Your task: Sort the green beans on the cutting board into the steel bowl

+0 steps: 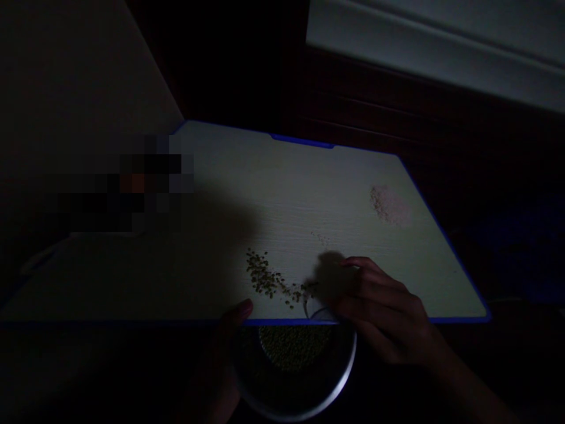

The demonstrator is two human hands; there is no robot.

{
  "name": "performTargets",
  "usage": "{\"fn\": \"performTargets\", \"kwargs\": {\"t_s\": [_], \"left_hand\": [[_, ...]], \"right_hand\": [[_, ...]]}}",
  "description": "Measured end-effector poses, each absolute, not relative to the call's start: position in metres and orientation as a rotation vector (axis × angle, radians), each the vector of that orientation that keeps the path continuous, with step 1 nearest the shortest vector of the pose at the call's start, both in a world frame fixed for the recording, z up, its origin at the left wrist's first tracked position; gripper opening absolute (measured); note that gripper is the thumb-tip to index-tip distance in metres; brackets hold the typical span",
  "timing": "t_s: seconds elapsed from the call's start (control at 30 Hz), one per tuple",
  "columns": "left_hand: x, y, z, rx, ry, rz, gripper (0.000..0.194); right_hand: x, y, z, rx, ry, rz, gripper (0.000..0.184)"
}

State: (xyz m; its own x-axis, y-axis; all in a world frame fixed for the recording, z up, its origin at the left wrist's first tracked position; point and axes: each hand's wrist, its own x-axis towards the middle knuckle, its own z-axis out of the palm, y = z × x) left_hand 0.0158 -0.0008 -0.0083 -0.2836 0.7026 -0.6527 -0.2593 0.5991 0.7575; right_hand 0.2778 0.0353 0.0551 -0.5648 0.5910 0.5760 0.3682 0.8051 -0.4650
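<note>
The beans (266,281) lie streaked on the board (286,194), slanting nearer and rightward to a clear piece (314,308) the right hand (391,309) grips; the left hand (224,359), thumb nearer them, clasps the board.

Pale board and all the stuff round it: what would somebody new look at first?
Probably the big pale board with its blue edge, stretching across the dark picture. Then maybe the scattered green grains near its front edge, between the left hand and the right hand, and the round bowl below with more grains inside. A pinkish heap lies toward the board's right side.
</note>
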Motion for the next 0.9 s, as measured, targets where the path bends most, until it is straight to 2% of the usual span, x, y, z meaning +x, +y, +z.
{"fn": "performTargets", "kwargs": {"t_s": [0.2, 0.4, 0.6, 0.77, 0.9], "left_hand": [[0.02, 0.003, 0.0, 0.208, 1.596, 0.927, 0.04], [0.014, -0.003, -0.011, 0.35, 1.656, 0.995, 0.034], [0.021, 0.002, 0.001, 0.24, 1.655, 0.99, 0.027], [0.021, 0.002, 0.0, 0.247, 1.505, 0.985, 0.042], [0.017, -0.001, -0.008, 0.324, 1.556, 0.984, 0.039]], "right_hand": [[0.279, 0.035, 0.054, -0.835, -2.189, 0.252, 0.034], [0.28, 0.035, 0.051, -0.978, -2.149, 0.139, 0.032], [0.279, 0.034, 0.05, -0.964, -2.152, 0.166, 0.035], [0.279, 0.035, 0.051, -0.888, -2.202, 0.207, 0.031], [0.279, 0.035, 0.052, -0.881, -2.206, 0.216, 0.033]]}}
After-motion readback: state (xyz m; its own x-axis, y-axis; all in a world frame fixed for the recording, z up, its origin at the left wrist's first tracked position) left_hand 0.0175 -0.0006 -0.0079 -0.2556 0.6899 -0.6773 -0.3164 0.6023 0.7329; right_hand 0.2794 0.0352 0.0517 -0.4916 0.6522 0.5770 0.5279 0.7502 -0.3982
